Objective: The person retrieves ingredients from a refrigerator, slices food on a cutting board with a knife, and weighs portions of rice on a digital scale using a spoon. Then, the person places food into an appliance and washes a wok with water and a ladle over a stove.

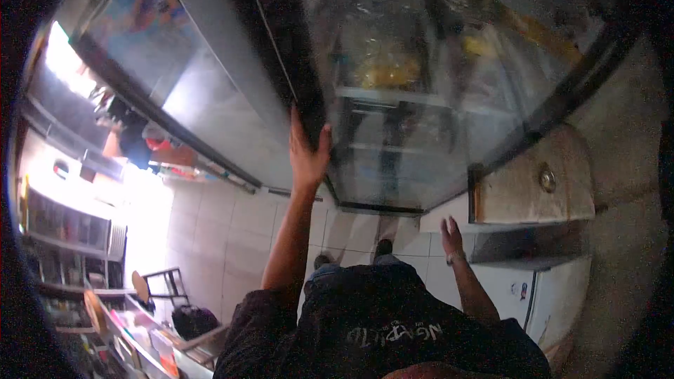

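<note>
A tall glass-fronted cabinet (449,133) stands before me, with a yellow item (390,70) and clear wrapping dimly visible behind its reflective pane. My left hand (309,158) is raised to the dark door edge (281,49) at the left of the glass. Its fingers lie on one side of this edge and the thumb on the other. My right hand (453,241) hangs low by my side, holding nothing, with its fingers stretched out. Closest to that hand is a low white unit with a worn brown top (516,189).
A pale panel (210,91) extends left of the dark edge. My feet (383,247) are on white floor tiles. A white cabinet (505,291) stands at right. At left are a chair (165,284), a dark bag (195,323), a cluttered table and a person's arm (112,142).
</note>
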A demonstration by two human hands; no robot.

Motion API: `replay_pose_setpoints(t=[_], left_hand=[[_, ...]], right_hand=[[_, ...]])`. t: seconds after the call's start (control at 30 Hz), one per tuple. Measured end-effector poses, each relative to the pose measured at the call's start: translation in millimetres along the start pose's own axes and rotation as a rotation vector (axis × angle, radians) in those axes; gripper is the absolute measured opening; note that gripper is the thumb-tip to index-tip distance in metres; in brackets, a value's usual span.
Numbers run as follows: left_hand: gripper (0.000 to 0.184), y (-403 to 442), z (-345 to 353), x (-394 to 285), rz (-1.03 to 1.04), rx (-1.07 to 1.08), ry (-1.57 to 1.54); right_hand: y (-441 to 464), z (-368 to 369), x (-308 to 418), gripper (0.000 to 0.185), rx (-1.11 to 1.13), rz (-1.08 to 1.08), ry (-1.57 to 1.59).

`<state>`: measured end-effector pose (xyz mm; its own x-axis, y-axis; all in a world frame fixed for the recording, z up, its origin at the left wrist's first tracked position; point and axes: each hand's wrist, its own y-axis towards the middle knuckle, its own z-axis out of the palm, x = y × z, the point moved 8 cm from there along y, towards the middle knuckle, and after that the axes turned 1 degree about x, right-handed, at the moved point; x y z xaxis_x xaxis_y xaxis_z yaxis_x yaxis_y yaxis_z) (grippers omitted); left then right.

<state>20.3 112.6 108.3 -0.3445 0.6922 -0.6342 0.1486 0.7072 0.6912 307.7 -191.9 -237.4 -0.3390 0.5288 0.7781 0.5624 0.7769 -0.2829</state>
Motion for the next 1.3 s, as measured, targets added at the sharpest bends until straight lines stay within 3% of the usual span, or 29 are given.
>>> replay_pose_setpoints(t=[0.1, 0.17, 0.27, 0.33, 0.37, 0.47, 0.5, 0.53, 0.63, 0.67, 0.77, 0.8, 0.87, 0.9, 0.93, 0.97, 1.0, 1.1, 1.3], left_hand=[[0.066, -5.3, 26.0, 2.1, -0.18, 0.147, -0.208], [0.061, 2.9, 31.0, 13.1, -0.218, 0.278, -0.191], [0.059, -1.2, 39.4, 18.5, -0.138, 0.239, -0.242], [0.056, -7.4, 54.8, 30.1, -0.09, 0.237, -0.27], [0.053, -9.2, 57.2, 36.3, -0.041, 0.225, -0.275], [0.044, -1.8, -12.3, -15.9, -0.073, 0.284, -0.128], [0.031, 2.8, -52.1, -11.2, -0.074, 0.142, -0.203], [0.027, 11.8, -103.4, 6.6, 0.098, -0.171, -0.111], [0.027, 97.1, -236.2, 161.3, 0.02, -0.462, -0.335], [0.036, 121.4, -257.4, 188.8, 0.094, -0.489, -0.178], [0.061, 175.8, -300.0, 250.1, 0.214, -0.644, 0.435], [0.061, 180.5, -301.9, 245.5, 0.224, -0.623, 0.418], [0.071, 190.1, -308.6, 245.5, -0.024, -0.448, 0.519], [0.071, 191.8, -306.5, 245.1, -0.02, -0.426, 0.507], [0.074, 196.7, -299.8, 274.4, -0.275, -0.243, 0.32], [0.077, 196.5, -289.3, 304.4, -0.522, -0.06, 0.132], [0.077, 202.0, -284.9, 327.5, -0.518, -0.047, 0.127], [0.078, 223.5, -263.2, 409.9, -0.341, -0.076, -0.513], [0.072, 215.8, -263.8, 401.8, -0.422, -0.112, -0.632]], right_hand=[[0.4, -15.3, 59.9, 0.07, -0.145, -0.112, 0.274], [-7.0, 14.1, 125.6, 0.067, -0.175, -0.244, 0.207], [-36.7, 61.0, 173.5, 0.067, -0.051, -0.277, 0.24], [-68.4, 91.7, 190.2, 0.067, -0.037, -0.401, -0.059], [-82.7, 97.9, 190.7, 0.067, -0.042, -0.4, -0.061], [-130.3, 121.6, 181.3, 0.071, 0.264, -0.261, -0.175], [-147.9, 122.2, 166.8, 0.071, 0.331, -0.193, -0.226], [-163.7, 132.3, 140.3, 0.07, 0.469, -0.058, -0.204], [-224.6, 175.8, -15.4, 0.065, 0.759, 0.264, 0.004], [-243.3, 189.3, -52.8, 0.064, 0.806, 0.337, 0.071], [-259.9, 194.2, -25.9, 0.062, 0.706, 0.059, -0.014], [-261.2, 194.4, -7.5, 0.061, 0.668, -0.034, -0.041], [-264.0, 183.7, 30.5, 0.059, 0.584, -0.212, -0.11], [-269.7, 162.5, 77.3, 0.058, 0.584, 0.171, -0.191], [-270.3, 158.4, 84.0, 0.058, 0.577, 0.188, -0.181], [-267.5, 152.3, 99.2, 0.06, 0.496, 0.041, -0.169], [-268.8, 146.3, 111.3, 0.062, 0.413, -0.105, -0.158], [-286.2, 151.3, 116.1, 0.068, 0.355, -0.153, -0.227], [-358.7, 147.7, 110.1, 0.067, 0.274, -0.038, -0.248]])
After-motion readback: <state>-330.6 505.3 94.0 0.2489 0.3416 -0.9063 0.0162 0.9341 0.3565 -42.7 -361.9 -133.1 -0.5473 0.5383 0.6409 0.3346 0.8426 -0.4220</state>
